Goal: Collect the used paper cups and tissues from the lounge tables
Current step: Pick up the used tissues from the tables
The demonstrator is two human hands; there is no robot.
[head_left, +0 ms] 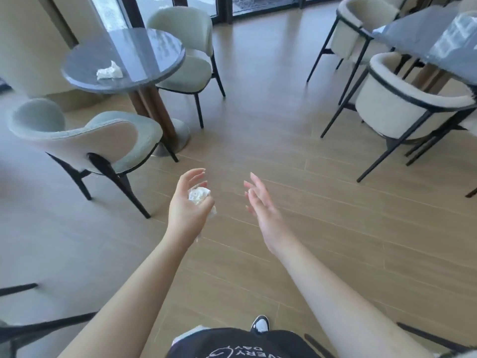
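Left grip (189, 202) curled round a crumpled white tissue wad (198, 196), thumb and lower fingers closed on it, upper fingers loose above, a tail of paper trailing below the palm. Held low in front of the body over the pale wood-plank floor (284, 151), probably because no bin or bag shows anywhere in view and the hand itself serves as the carrier between tables. Right grip (259, 200) released, fingers straight and spread, holding nothing, apparently kept free for the next pick-up.

Second crumpled white tissue (109, 71) lying on the round dark-grey stone-topped counter (144, 47), toward its near-left edge, well apart from both hands. Likely the next target; reachable only after stepping forward and left, round the grey-green upholstered chair with the tan back (85, 140) standing between body and counter. Another grey-green upholstered chair (185, 47) tucked at the counter's far side.

To the right, a rectangular dark glossy counter (418, 34) with cream bouclé armchairs on black metal frames (402, 104) drawn up to it; visible part of its top showing only reflections, nothing plainly lying on it. No paper cups in view. Judging from this, task partway done: one tissue in hand, at least one left to gather.
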